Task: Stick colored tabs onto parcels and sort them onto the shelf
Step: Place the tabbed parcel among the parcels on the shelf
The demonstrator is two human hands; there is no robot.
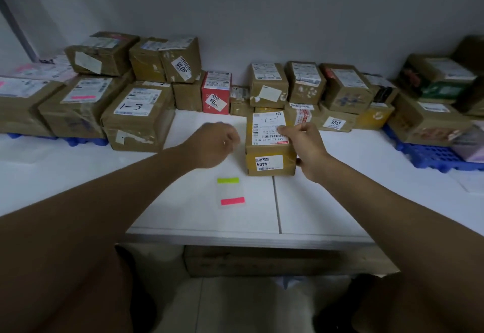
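Centrally, a small cardboard parcel [269,144] stands on the white surface [340,175], pulled forward from the rows behind it. Its top label, marked "1-1", carries no colored tab that shows. The right hand [306,149] holds this parcel at its right side, thumb on the lower corner and fingers [284,130] curled over the label's edge. The left hand [214,144] hovers just left of the parcel, apart from it, with its fingers bunched; motion blur hides whether they pinch a tab, so that cannot be told.

Just in front of the parcel lies a clear tab sheet [230,191] with a yellow-green tab [227,180] at its far end and a pink tab [232,200] at its near end.

As a judgement, the work is at an early or middle stage: this parcel looks about to be tabbed, and placing it on a shelf is not yet done. No shelf is in view. Among the left-hand boxes, a parcel with a pink strip [83,94] on its label seems already tagged, while the parcel marked "1-3" [136,115] beside it and most of the stacked boxes along the wall [301,86] show none, so plenty appears left.
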